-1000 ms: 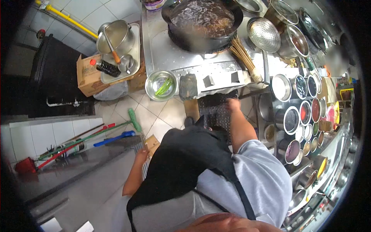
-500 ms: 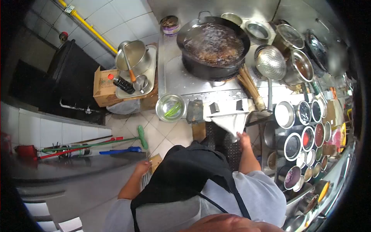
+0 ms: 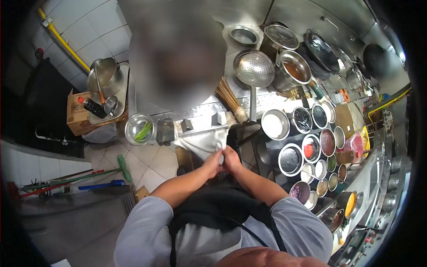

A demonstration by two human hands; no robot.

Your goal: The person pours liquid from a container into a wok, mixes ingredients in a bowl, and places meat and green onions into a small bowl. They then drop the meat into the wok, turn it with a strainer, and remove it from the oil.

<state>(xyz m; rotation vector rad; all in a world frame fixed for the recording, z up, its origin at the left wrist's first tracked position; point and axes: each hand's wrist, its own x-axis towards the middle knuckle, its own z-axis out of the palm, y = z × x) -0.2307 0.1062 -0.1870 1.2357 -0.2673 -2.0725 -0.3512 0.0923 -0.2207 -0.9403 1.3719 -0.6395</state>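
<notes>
A white cloth (image 3: 201, 143) hangs over the front edge of the stove and narrows to a gathered end. My left hand (image 3: 213, 163) and my right hand (image 3: 231, 160) are together at that lower end, fingers closed on it. Just left of the cloth, a dark block (image 3: 165, 132) is at the stove's edge. A clear bowl with green stalks (image 3: 143, 132) in it stands farther left. Behind my right hand, a bundle of bamboo sticks (image 3: 231, 99) leans on the stove beside a perforated ladle (image 3: 254, 69).
A blurred patch hides the wok area. Several metal pots of seasonings (image 3: 291, 159) fill the right side. At the left stand a tray (image 3: 126, 80) with a pot (image 3: 106, 76) and a bottle (image 3: 92, 107). Brooms (image 3: 124, 168) lie lower left.
My left hand has come from my left side to the cloth, joining my right hand. The view has turned right, and the wok, clear before, is now blurred out.
</notes>
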